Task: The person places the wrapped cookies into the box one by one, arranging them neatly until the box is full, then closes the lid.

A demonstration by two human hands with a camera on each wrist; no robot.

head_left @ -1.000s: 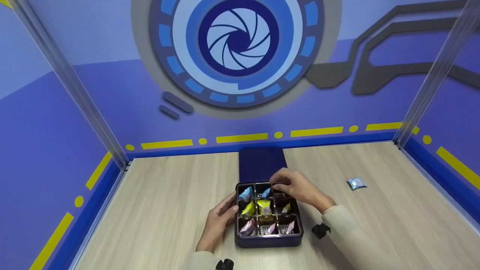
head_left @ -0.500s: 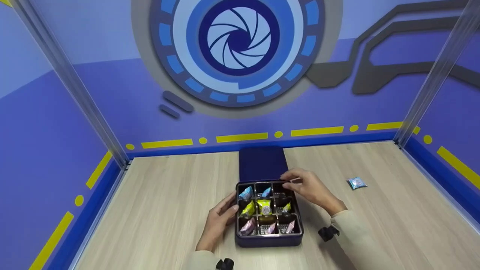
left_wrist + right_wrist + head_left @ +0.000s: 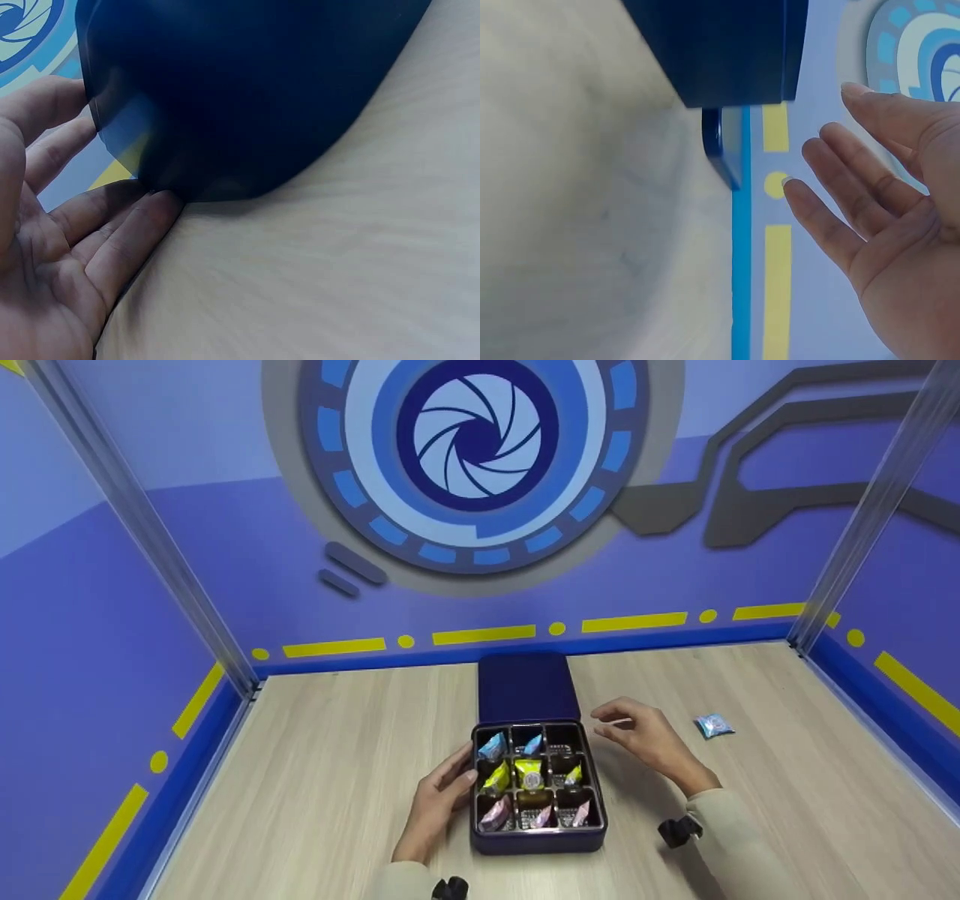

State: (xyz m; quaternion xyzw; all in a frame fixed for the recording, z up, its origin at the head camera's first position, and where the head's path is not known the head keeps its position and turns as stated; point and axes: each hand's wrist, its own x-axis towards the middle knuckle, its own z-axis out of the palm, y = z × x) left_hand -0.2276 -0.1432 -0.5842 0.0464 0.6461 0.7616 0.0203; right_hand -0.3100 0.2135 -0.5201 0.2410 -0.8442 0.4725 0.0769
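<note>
A dark navy box (image 3: pixel 537 844) with a tray split into three rows of compartments stands on the table. Wrapped candies lie in it: blue ones such as this blue candy (image 3: pixel 492 745) at the back, a yellow candy (image 3: pixel 529 774) and others in the middle row, a pink candy (image 3: pixel 496 814) and others in front. The back right compartment shows its bare bottom. My left hand (image 3: pixel 436 802) rests on the box's left side, fingers nearly straight, thumb at the rim. My right hand (image 3: pixel 649 742), holding nothing, hovers right of the box with relaxed fingers, seen palm-on in the right wrist view.
Behind the box lies its navy lid (image 3: pixel 527 688), near the back wall. A single loose blue candy (image 3: pixel 715 726) is on the wooden table (image 3: pixel 337 750) to the right. Patterned blue panels (image 3: pixel 225 547) enclose the table at the back and sides.
My right hand has drawn back from the box's back right compartment and moved to the right, uncovering that compartment and the lid's corner. The left hand and the box have stayed put.
</note>
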